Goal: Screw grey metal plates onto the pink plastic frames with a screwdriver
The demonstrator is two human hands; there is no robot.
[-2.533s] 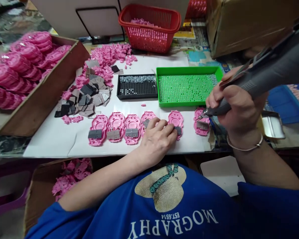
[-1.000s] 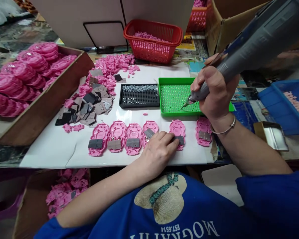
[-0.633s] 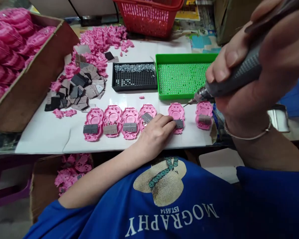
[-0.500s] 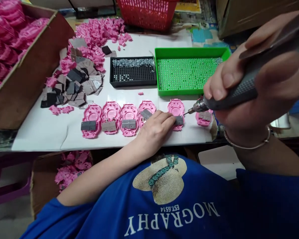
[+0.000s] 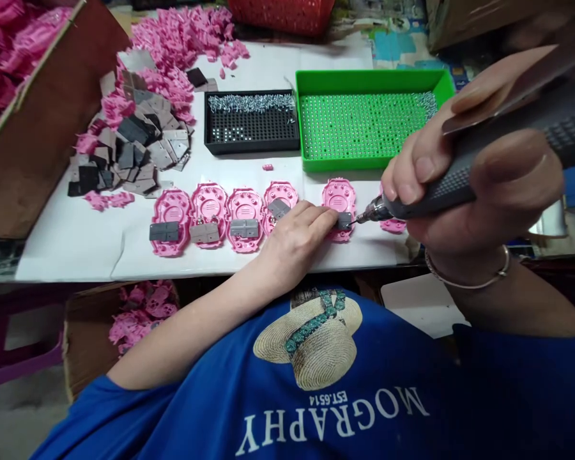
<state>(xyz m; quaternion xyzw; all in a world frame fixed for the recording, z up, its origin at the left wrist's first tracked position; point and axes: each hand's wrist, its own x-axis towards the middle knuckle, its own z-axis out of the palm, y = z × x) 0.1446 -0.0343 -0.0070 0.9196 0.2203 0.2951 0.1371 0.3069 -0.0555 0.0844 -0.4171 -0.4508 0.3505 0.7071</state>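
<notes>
My right hand is wrapped round a dark grey electric screwdriver. Its bit meets a dark grey plate lying across a pink plastic shell. From the left, my left hand presses its fingertips on that plate, fingers together. Left of it lie more pink shells with plates: a dark one, a brownish one, a grey one and one with a tilted plate. Another pink shell is partly hidden behind the screwdriver.
Behind the shells stand a black tray and a green tray, both with small screws. Loose plates and pink parts are piled at the left, beside a cardboard box. A red basket stands at the back.
The screwdriver bit has moved slightly down and left, from beside the dark plate onto it. My left hand stays on the plate. The whole view has shifted a little.
</notes>
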